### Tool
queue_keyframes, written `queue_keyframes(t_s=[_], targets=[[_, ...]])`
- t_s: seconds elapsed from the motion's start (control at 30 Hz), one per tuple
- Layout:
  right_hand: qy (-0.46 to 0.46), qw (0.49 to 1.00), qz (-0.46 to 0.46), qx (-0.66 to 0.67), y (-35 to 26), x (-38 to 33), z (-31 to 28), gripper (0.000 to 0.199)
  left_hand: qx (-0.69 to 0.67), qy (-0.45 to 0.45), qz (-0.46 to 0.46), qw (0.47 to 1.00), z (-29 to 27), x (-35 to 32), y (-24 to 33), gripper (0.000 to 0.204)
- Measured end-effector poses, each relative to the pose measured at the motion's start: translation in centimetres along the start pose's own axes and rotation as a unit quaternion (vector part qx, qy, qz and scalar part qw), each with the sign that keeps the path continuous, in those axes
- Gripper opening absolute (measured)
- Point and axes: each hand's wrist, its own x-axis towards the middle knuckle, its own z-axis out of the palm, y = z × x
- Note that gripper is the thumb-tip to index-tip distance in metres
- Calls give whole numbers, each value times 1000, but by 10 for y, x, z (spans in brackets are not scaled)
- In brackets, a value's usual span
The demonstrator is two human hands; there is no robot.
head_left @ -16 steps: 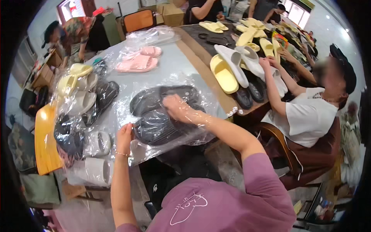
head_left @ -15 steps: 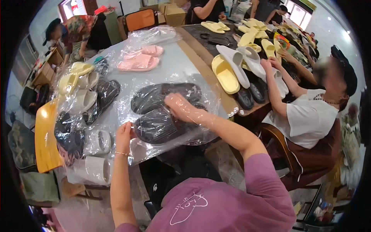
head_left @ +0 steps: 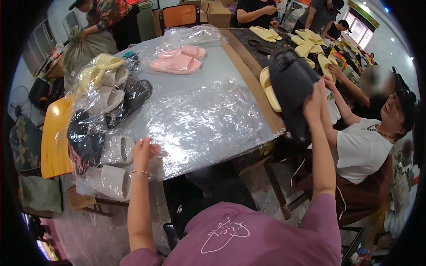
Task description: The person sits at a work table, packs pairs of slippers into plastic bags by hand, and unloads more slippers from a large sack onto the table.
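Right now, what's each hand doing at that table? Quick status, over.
Right hand raised, gripping black slippers. Left hand on clear plastic bag, flat on table. Bagged slippers piled close to left hand; seated person close on right.

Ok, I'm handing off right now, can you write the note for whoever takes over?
Right hand: raised over the table's right edge, gripping a pair of black slippers.
Left hand: on the clear plastic bag lying flat on the table, at its near-left edge.
Done: bagged slippers are piled at the table's left side; a pink pair lies at the far end.
Left: the black pair is outside the bag; yellow slippers lie loose on the next table.
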Motion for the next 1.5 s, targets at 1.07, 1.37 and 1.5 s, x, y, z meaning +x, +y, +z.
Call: queue_keyframes(t_s=[1.07, 1.37, 1.5], targets=[[-220, 968, -27, -122, -95, -81, 192, 35, 656, -46, 347, 668, 77, 55, 22, 65], [-180, 982, -30, -42, -98, -38, 212, 23, 633, -23, 329, 700, 70, 85, -2, 68], [-134, 981, 14, -142, -66, 52, 242, 16, 627, -35, 330, 704, 81, 84, 3, 68]])
